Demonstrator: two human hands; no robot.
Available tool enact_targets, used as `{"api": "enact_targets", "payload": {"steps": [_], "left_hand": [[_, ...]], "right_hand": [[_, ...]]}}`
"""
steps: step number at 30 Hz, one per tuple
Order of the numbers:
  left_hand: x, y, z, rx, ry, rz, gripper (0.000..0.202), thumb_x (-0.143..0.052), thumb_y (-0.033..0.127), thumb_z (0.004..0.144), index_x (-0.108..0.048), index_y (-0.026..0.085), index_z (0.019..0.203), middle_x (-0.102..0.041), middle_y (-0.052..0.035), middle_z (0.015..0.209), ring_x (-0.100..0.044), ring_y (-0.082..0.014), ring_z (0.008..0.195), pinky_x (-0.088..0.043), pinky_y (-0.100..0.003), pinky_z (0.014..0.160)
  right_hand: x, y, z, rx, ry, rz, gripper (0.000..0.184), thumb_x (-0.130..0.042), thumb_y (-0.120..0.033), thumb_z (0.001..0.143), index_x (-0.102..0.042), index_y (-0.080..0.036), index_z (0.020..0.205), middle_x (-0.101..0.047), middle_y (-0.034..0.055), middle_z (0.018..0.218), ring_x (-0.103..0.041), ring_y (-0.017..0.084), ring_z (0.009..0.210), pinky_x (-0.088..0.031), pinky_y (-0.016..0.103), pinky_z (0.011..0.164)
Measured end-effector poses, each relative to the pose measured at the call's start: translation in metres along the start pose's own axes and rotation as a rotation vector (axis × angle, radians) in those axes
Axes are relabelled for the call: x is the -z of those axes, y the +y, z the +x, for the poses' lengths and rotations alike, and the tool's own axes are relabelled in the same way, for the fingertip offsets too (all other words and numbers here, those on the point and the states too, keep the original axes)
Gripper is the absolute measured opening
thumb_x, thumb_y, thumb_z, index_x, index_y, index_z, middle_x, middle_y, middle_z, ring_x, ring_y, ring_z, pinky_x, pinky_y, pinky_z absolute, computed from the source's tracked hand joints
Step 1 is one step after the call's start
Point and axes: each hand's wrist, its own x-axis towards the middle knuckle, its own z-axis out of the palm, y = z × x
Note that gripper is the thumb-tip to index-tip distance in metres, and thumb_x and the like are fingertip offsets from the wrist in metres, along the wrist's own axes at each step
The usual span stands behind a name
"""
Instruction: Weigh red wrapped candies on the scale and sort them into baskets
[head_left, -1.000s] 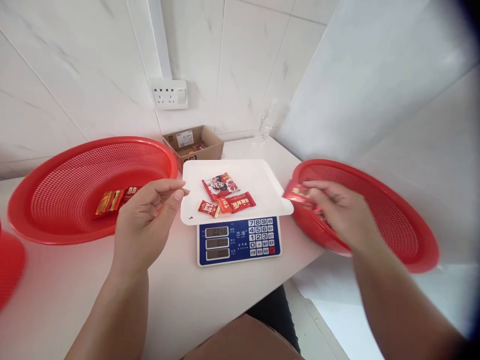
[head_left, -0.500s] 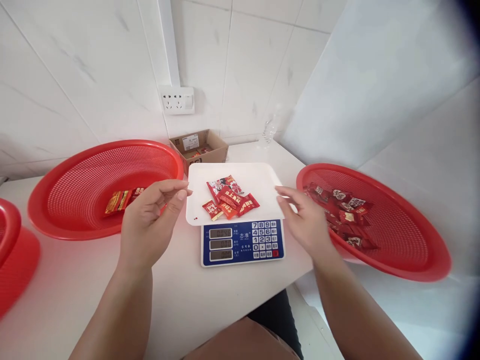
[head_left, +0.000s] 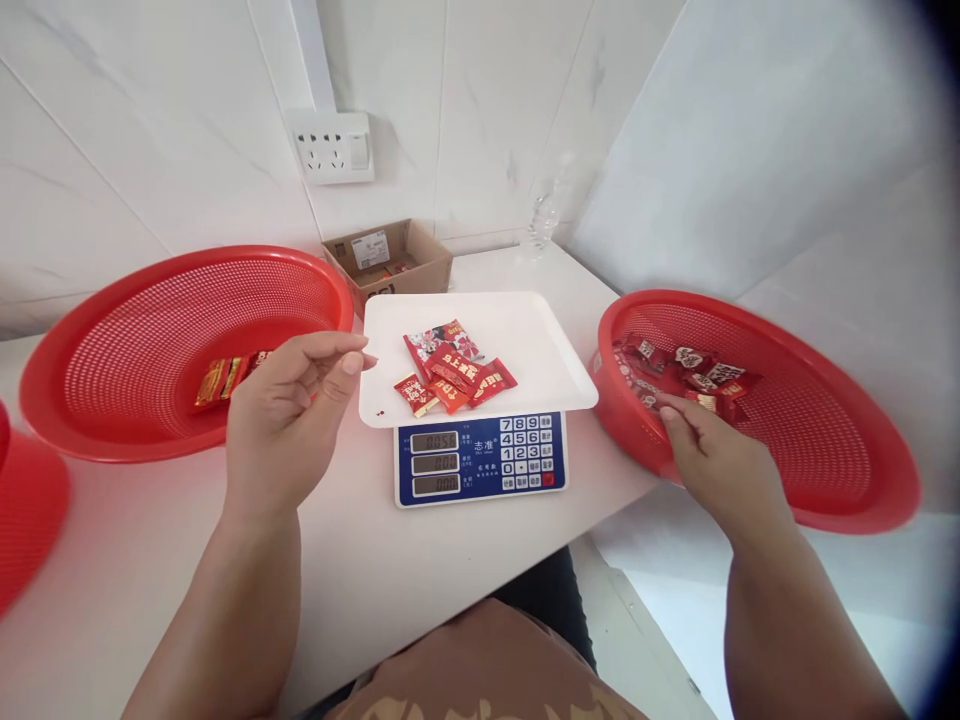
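The right hand [head_left: 712, 465] is sitting at the near edge of the red basket [head_left: 862, 500] on the right. Its fingers [head_left: 670, 410] are stretched out and touching the candy packets [head_left: 694, 378] piled inside, gripping none. The left hand [head_left: 289, 425] is hovering beside the white tray [head_left: 540, 330], half curled and empty. The packets are looking small, light, crinkly and maybe slippery, so pinching one by a flat end seems best.

Left hand [head_left: 289, 430] loosely curled; right hand [head_left: 720, 465] outstretched
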Motion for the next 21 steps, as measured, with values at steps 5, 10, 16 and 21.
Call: {"api": "enact_targets", "payload": {"steps": [5,10,16,21], "left_hand": [[-0.003,0.0,0.001,-0.002,-0.004,0.019,0.011,-0.062,0.028,0.083,-0.067,0.03,0.093,-0.072,0.0022,0.084,-0.068,-0.0147,0.083,-0.057,-0.029,0.077],[-0.006,-0.002,0.0,0.038,-0.033,0.042,0.012,-0.062,0.033,0.083,-0.067,0.031,0.094,-0.072,0.002,0.088,-0.068,-0.0156,0.087,-0.057,-0.029,0.076],[-0.012,-0.01,-0.001,0.054,-0.119,0.124,0.019,-0.059,0.038,0.083,-0.066,0.026,0.097,-0.072,-0.0012,0.091,-0.067,-0.0178,0.09,-0.055,-0.031,0.08],[-0.013,-0.016,0.002,-0.02,-0.195,0.342,0.028,-0.053,0.039,0.086,-0.062,0.025,0.108,-0.066,-0.0039,0.115,-0.062,-0.0198,0.104,-0.052,-0.035,0.09]], "right_hand": [[0.0,-0.001,0.0,0.024,0.017,0.002,0.045,-0.033,-0.047,0.089,-0.063,-0.027,0.118,-0.069,0.0072,0.112,-0.063,0.034,0.093,-0.048,0.042,0.073],[0.002,-0.003,-0.001,-0.003,-0.016,-0.004,0.044,-0.034,-0.043,0.089,-0.063,-0.027,0.118,-0.068,0.0056,0.116,-0.063,0.032,0.098,-0.047,0.04,0.076],[0.002,-0.003,-0.001,0.054,0.004,-0.023,0.043,-0.034,-0.04,0.09,-0.064,-0.025,0.118,-0.068,0.0054,0.116,-0.064,0.03,0.095,-0.048,0.037,0.071],[-0.004,0.006,0.004,0.127,0.048,-0.043,0.044,-0.033,-0.041,0.091,-0.064,-0.025,0.118,-0.069,0.0057,0.113,-0.067,0.027,0.086,-0.048,0.034,0.065]]}}
